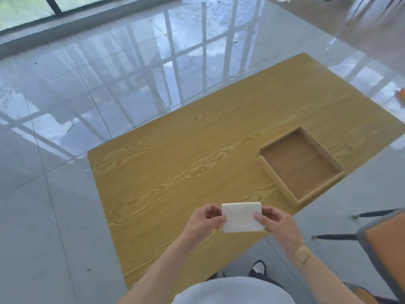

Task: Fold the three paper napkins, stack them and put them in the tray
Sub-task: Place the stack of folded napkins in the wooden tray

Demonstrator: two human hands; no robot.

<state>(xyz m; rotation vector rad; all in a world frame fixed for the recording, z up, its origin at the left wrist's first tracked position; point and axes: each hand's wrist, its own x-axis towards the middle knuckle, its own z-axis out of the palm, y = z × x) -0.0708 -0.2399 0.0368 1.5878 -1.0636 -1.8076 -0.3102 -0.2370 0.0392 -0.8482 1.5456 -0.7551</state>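
Observation:
A white folded paper napkin (241, 217) is held just above the near edge of the wooden table (175, 163). My left hand (205, 220) pinches its left edge and my right hand (278, 223) pinches its right edge. Whether it is one napkin or a stack cannot be told. The wooden tray (275, 178) lies on the table's right side, beyond and to the right of my hands, with nothing in it. No other napkin shows on the table.
An orange chair (385, 244) with dark legs stands close at the right. Glossy grey floor tiles surround the table. A small orange object (402, 93) lies on the floor at the far right edge.

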